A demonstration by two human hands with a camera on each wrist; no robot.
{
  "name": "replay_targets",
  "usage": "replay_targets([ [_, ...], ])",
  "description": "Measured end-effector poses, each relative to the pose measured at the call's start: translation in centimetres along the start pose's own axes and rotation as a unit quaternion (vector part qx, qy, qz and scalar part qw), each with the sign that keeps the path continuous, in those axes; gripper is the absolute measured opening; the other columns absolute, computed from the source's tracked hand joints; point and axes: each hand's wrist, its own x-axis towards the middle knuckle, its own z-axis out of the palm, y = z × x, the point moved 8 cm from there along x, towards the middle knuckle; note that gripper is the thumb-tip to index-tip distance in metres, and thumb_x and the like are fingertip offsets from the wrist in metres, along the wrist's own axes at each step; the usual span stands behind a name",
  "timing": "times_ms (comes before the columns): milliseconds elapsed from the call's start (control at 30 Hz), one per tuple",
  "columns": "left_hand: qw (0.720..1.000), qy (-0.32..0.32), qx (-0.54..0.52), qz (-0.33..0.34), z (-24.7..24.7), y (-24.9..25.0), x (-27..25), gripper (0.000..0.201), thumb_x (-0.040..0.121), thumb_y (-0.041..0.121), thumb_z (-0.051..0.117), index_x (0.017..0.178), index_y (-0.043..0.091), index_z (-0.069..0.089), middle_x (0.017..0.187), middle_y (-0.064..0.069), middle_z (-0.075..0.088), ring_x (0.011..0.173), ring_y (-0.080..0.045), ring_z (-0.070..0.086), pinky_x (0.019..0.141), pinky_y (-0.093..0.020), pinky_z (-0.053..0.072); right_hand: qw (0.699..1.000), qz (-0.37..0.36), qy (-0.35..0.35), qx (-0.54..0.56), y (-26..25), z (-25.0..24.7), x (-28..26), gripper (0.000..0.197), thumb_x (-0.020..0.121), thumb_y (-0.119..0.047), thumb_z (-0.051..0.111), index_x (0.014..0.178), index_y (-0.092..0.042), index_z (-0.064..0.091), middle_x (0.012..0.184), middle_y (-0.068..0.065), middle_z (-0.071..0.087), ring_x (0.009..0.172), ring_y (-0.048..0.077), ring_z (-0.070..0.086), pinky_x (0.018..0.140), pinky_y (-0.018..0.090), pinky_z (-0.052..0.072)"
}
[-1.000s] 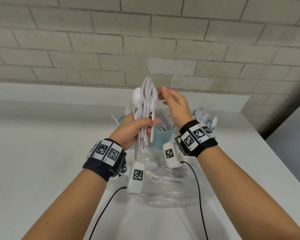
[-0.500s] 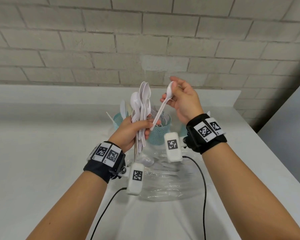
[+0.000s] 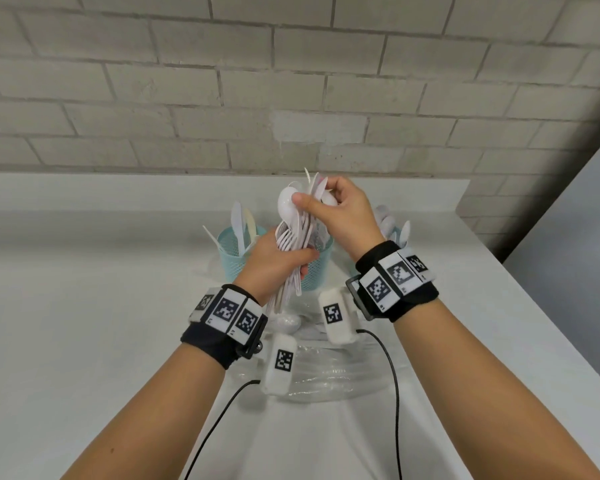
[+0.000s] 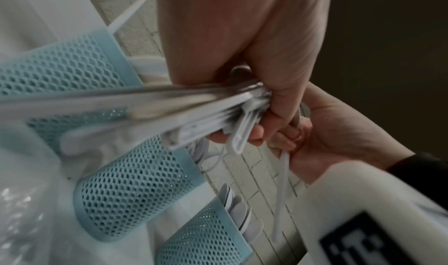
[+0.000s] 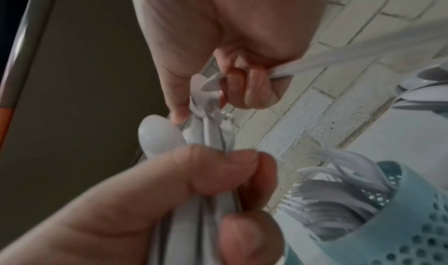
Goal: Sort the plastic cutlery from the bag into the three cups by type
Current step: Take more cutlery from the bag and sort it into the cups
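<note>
My left hand grips a bundle of white plastic cutlery by the handles and holds it upright above the cups. My right hand is at the bundle's top, with its thumb on a spoon bowl. Its curled fingers also hold a white spoon handle. Three teal mesh cups stand behind. The left cup has knives and the middle cup has forks. The right cup has spoons and is mostly hidden by my right wrist.
A clear plastic bag with some cutlery in it lies on the white table under my wrists. A brick wall rises behind the cups. The table's right edge runs diagonally close to my right arm.
Half a second ago my right hand held one spoon out to the right of the bundle. It has come back to the bundle's top, with its thumb now on another spoon bowl.
</note>
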Motion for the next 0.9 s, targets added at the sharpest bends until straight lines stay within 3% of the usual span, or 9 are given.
replay_targets([
  [100,1.0,-0.003,-0.001,0.008,0.2,0.2,0.0,0.017,0.079,-0.003,0.067,0.091,0.005,0.058,0.062,-0.007,0.055,0.049,-0.014,0.051,0.051,-0.025,0.046,1.0,0.0,0.013,0.01,0.1,-0.2,0.4,0.012,0.083,-0.018,0.067,0.091,-0.013,0.06,0.077,-0.004,0.058,0.071,0.011,0.053,0.068,0.028,0.044],
  [233,0.999,-0.015,-0.013,0.025,0.8,0.6,-0.2,0.015,0.081,0.0,0.068,0.088,0.01,0.059,0.062,-0.003,0.056,0.05,-0.011,0.052,0.051,-0.022,0.046,0.999,0.026,0.024,0.042,0.3,0.1,0.4,0.01,0.073,-0.027,0.06,0.081,-0.023,0.055,0.079,0.001,0.057,0.077,0.019,0.054,0.073,0.041,0.046],
  [300,0.999,-0.028,-0.034,0.029,1.3,0.6,-0.2,0.015,0.082,0.006,0.07,0.092,0.014,0.061,0.067,-0.001,0.059,0.054,-0.011,0.054,0.054,-0.022,0.048,0.995,0.033,0.052,0.077,0.5,-0.3,0.4,0.012,0.07,-0.023,0.058,0.082,-0.025,0.055,0.077,0.001,0.057,0.074,0.019,0.054,0.07,0.038,0.044],
  [467,0.994,-0.051,-0.085,0.036,2.0,0.8,-0.5,0.013,0.083,0.022,0.065,0.093,0.015,0.059,0.072,-0.006,0.059,0.057,-0.012,0.056,0.059,-0.023,0.049,0.988,0.032,0.096,0.113,1.1,-1.6,0.6,0.025,0.082,-0.006,0.05,0.102,-0.02,0.058,0.068,-0.004,0.049,0.059,0.012,0.044,0.061,0.029,0.04],
  [533,0.991,-0.063,-0.11,0.04,2.4,1.1,-0.5,0.013,0.085,0.021,0.062,0.095,0.014,0.059,0.073,-0.007,0.058,0.057,-0.012,0.056,0.058,-0.023,0.05,0.986,0.027,0.105,0.129,1.0,-1.9,0.6,0.022,0.087,-0.006,0.049,0.099,-0.022,0.056,0.068,-0.004,0.048,0.06,0.011,0.044,0.06,0.027,0.039],
  [633,0.989,-0.069,-0.128,0.034,2.6,1.0,-0.2,0.029,0.081,0.031,0.065,0.102,0.011,0.059,0.075,-0.008,0.062,0.058,-0.014,0.057,0.058,-0.024,0.05,0.982,-0.007,0.12,0.148,0.2,-2.4,0.7,0.01,0.09,-0.014,0.054,0.09,-0.024,0.054,0.07,-0.004,0.048,0.064,0.01,0.046,0.066,0.03,0.041],
  [733,0.985,-0.05,-0.162,0.019,2.5,0.7,0.4,0.043,0.086,0.029,0.064,0.116,0.0,0.055,0.087,-0.015,0.063,0.061,-0.013,0.061,0.057,-0.023,0.051,0.976,-0.026,0.138,0.164,-0.6,-3.7,1.1,0.007,0.094,-0.016,0.052,0.09,-0.022,0.051,0.069,-0.002,0.047,0.057,0.009,0.044,0.056,0.025,0.042],
  [800,0.987,-0.031,-0.154,0.017,2.2,0.5,0.5,0.031,0.089,0.022,0.062,0.111,0.001,0.058,0.085,-0.014,0.065,0.057,-0.013,0.06,0.054,-0.023,0.05,0.972,-0.045,0.154,0.173,-1.4,-5.1,1.5,0.009,0.094,-0.014,0.05,0.091,-0.023,0.05,0.07,-0.002,0.046,0.056,0.009,0.042,0.053,0.023,0.041],
  [900,0.992,-0.011,-0.125,0.014,1.5,0.0,0.5,0.0,0.091,0.012,0.06,0.091,0.012,0.06,0.069,-0.004,0.061,0.048,-0.014,0.052,0.049,-0.023,0.046,0.965,-0.108,0.191,0.144,-3.1,-8.3,2.0,0.012,0.094,-0.014,0.048,0.091,-0.026,0.048,0.073,-0.002,0.043,0.06,0.009,0.041,0.054,0.02,0.041],
])
